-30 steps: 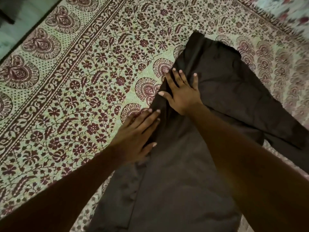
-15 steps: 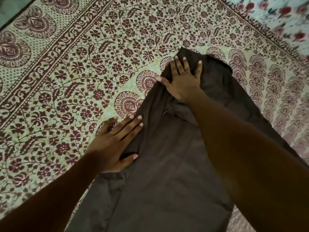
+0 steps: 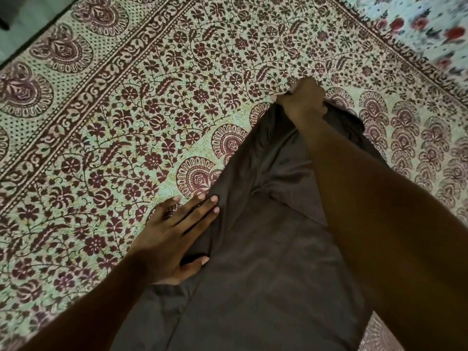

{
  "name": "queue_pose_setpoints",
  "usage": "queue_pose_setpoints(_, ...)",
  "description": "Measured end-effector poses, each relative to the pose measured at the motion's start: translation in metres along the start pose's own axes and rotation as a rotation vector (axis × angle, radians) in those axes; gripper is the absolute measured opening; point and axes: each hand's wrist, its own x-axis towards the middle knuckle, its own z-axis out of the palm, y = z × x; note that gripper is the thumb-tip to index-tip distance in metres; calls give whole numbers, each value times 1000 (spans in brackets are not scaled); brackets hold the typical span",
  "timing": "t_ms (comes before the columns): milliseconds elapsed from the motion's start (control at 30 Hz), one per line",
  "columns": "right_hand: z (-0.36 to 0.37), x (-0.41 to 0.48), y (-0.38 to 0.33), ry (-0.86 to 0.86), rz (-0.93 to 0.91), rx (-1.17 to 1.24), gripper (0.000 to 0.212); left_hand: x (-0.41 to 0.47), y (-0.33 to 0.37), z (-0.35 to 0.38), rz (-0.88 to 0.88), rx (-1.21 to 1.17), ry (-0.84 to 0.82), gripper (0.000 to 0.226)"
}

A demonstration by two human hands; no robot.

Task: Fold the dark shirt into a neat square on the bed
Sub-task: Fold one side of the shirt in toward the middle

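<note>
The dark shirt [image 3: 266, 249] lies on the bed, running from the bottom of the frame up to the centre right. The right hand [image 3: 301, 102], upper right of centre, is curled shut on the shirt's far end. The left hand [image 3: 174, 236], lower left of centre, lies flat with fingers spread apart on the shirt's left edge. The right forearm [image 3: 379, 211] hides much of the shirt's right side. A patterned bedspread [image 3: 126, 110] fills the rest; a flowered cloth [image 3: 417, 21] shows at upper right.
</note>
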Motion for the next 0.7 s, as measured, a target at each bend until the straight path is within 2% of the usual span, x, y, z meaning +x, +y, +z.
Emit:
queue_pose_setpoints(67,4,13,1,18,44,142,32,0,0,0,-3,-8,-17,98)
queue_pose_setpoints(133,5,20,4,36,56,209,36,1,-1,0,-1,-11,-25,98)
queue_pose_setpoints(167,6,20,4,39,49,196,37,1,-1,0,-1,-11,-31,98)
queue_pose_setpoints(267,6,11,4,109,20,98,15,1,-1,-1,-6,-14,-44,99)
queue_pose_setpoints(300,8,3,6,152,-17,59,14,1,-1,-2,-6,-14,-47,99)
queue_pose_setpoints(433,29,-70,28,300,-327,-161,38,0,-3,-2,-1,-36,-48,99)
queue_pose_setpoints(500,48,-122,49,213,-556,-225,45,1,-4,-2,-3,-46,-48,99)
queue_pose_setpoints(567,62,-157,69,68,-683,-376,61,1,-4,-3,-2,-42,-46,100)
queue_pose_setpoints(633,60,-150,80,-47,-629,-510,79,1,-4,-1,-1,-32,-36,99)
queue_pose_setpoints(700,48,-117,82,-54,-499,-545,87,0,-5,1,0,-26,-32,100)
